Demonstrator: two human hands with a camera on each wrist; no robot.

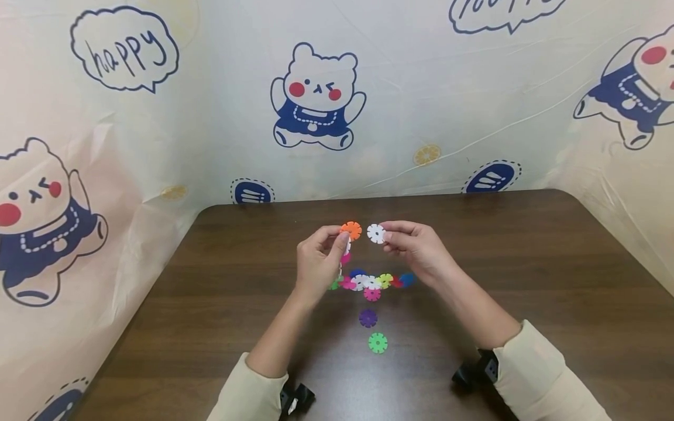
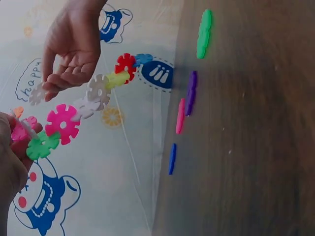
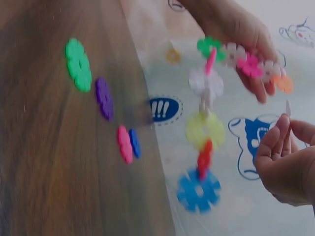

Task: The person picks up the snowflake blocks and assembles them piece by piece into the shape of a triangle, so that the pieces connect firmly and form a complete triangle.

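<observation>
So the left hand (image 1: pixel 316 263) was up over the middle of the tabletop (image 1: pixel 526 280), fingers pinched on one end of a chain of snowflake discs (image 2: pixel 83 105), right below the orange disc (image 1: pixel 350 230) at its top. From the left wrist view I counted roughly nine discs in that chain: orange, a pink one in the grip, green, hot pink, two white, yellow-green, red and blue at the dangling end. It hung off the tabletop in a loose curve, each disc slotted into its neighbour at an angle, so some showed flat and some edge-on.

Just right of the orange disc, not touching it, the right hand (image 1: pixel 418 248) pinched a single white disc (image 1: pixel 376 233) between thumb and fingertips, other fingers loosely curled. That one was a flat round piece with notches all round the rim, like a little gear.

Four loose discs lay on the tabletop under and in front of the hands: a blue disc (image 2: pixel 172 158), a pink disc (image 2: pixel 180 116), a purple disc (image 1: pixel 368 318) and a green disc (image 1: pixel 377 342) nearest the person. The purple and green ones sat well clear of each other.

Both cream sleeves (image 1: pixel 547 380) showed at the bottom edge, and bear-printed sheeting (image 1: pixel 316 99) walled in the tabletop.
</observation>
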